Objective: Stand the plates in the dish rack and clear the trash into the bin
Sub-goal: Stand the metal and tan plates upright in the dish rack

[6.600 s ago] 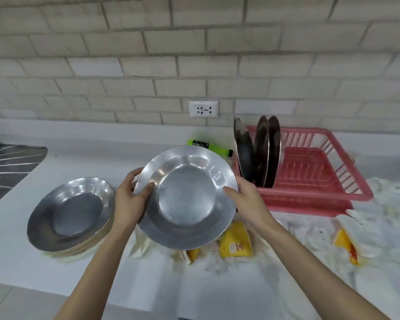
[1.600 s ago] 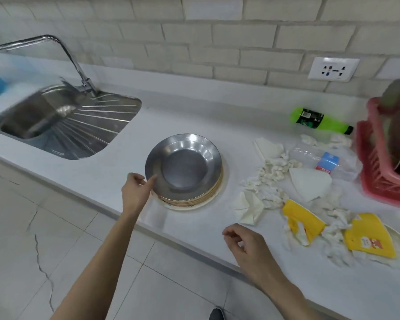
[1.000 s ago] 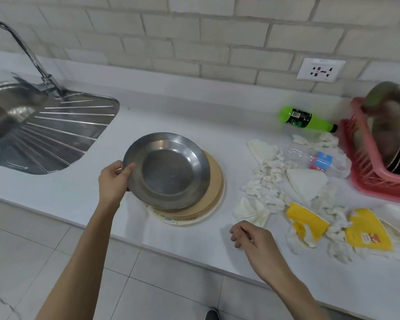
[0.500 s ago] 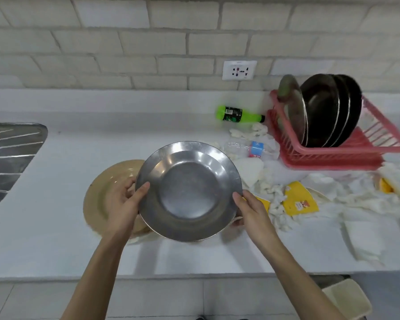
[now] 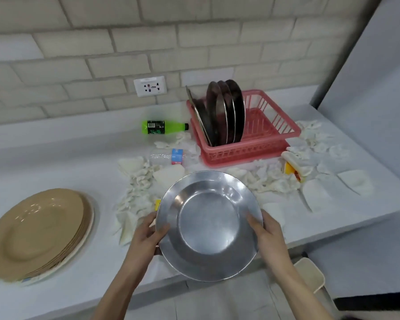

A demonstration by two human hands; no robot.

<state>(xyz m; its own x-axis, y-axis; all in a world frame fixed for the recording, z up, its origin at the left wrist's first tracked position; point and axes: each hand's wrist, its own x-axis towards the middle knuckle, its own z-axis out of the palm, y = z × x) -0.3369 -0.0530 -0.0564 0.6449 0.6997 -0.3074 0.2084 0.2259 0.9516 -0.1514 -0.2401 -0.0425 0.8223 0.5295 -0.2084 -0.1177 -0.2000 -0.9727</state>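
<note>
I hold a steel plate (image 5: 208, 225) in both hands above the counter's front edge, tilted toward me. My left hand (image 5: 146, 236) grips its left rim and my right hand (image 5: 267, 234) its right rim. The pink dish rack (image 5: 270, 132) stands at the back right with several steel plates (image 5: 224, 112) upright in its left end. A stack of tan plates (image 5: 37, 229) lies at the left. Crumpled white tissues (image 5: 136, 190), a green bottle (image 5: 164, 127), a clear bottle (image 5: 169, 156) and a yellow wrapper (image 5: 291, 169) litter the counter.
A cream bin (image 5: 310, 273) stands on the floor below the counter's right end. A wall socket (image 5: 150, 86) sits behind the green bottle. A grey wall closes off the right side. The counter edge runs just under my hands.
The steel plate came off the tan stack into both hands. It has since moved to the right, away from the stack and closer to the rack.
</note>
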